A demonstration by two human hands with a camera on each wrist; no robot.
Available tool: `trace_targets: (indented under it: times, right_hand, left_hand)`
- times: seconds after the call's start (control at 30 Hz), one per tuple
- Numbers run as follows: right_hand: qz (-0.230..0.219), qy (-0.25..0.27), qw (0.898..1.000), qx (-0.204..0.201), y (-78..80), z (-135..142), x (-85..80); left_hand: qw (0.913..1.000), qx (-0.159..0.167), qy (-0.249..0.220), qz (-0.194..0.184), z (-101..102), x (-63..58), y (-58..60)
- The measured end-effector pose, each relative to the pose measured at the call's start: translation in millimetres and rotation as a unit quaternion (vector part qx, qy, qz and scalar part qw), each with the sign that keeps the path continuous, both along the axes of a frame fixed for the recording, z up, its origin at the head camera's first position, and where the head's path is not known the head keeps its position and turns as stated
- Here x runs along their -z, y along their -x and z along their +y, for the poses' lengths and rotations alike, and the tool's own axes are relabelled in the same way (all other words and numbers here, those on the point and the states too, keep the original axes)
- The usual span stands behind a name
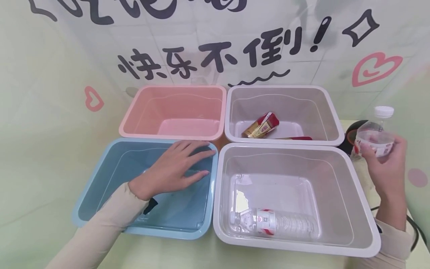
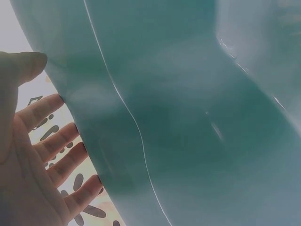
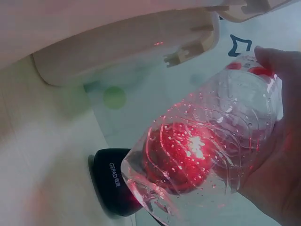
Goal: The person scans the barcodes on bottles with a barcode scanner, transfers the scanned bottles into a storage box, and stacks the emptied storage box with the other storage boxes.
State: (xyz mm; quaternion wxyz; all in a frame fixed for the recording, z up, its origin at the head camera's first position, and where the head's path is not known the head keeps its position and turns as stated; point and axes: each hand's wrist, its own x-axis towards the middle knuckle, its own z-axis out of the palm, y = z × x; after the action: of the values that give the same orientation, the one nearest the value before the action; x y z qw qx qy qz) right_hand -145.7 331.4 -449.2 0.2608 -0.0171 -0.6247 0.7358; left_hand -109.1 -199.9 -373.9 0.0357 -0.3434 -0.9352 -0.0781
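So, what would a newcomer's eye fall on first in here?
Probably the pink bin and the blue bin on the left, beside two pale grey bins on the right. Next, the clear bottle in the person's right grip at the far right, with a red glow showing through it in the right wrist view. Then the bold black lettering behind the bins.

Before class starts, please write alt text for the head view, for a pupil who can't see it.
A person's right hand holds a clear plastic bottle. The left hand is over the front blue bin; beside that, a front grey bin contains another bottle, lying on its side. Behind stand a pink bin and a second grey bin holding red-and-gold packaging.
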Motion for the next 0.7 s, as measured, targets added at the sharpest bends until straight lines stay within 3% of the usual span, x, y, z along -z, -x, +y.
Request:
trace_targets:
  times: [0.17, 0.33, 0.43, 0.47, 0.53, 0.63, 0.7]
  right_hand:
    - [-0.041, -0.077, 0.995, 0.047, -1.6, 0.8, -3.3]
    - [-0.099, -0.175, 0.976, 0.079, -3.0, 3.0, -3.3]
    - [-0.126, -0.199, 0.968, 0.08, -2.4, 5.2, -3.1]
    - [-0.131, -0.197, 0.969, 0.078, -1.7, 5.7, -3.0]
    - [-0.117, -0.157, 0.979, 0.063, 0.3, 5.8, -1.7]
    - [-0.077, -0.06, 0.995, 0.036, 2.8, 4.0, 0.6]
    - [-0.045, 0.012, 0.999, 0.017, 3.7, 2.1, 1.3]
  left_hand:
    - [1.0, 0.0, 0.002, 0.0, -0.3, 0.2, -0.2]
    - [1.0, 0.001, 0.0, 0.002, -0.5, 0.3, -0.4]
    - [1.0, 0.001, -0.001, 0.002, -0.6, 0.2, -0.6]
    - [1.0, 0.001, -0.002, 0.002, -0.6, 0.2, -0.7]
    - [1.0, 0.001, -0.004, 0.002, -0.6, 0.2, -0.9]
    - [1.0, 0.001, -0.007, 0.003, -0.7, 0.0, -1.1]
    - [1.0, 0.003, -0.008, 0.005, -0.8, -0.1, -1.1]
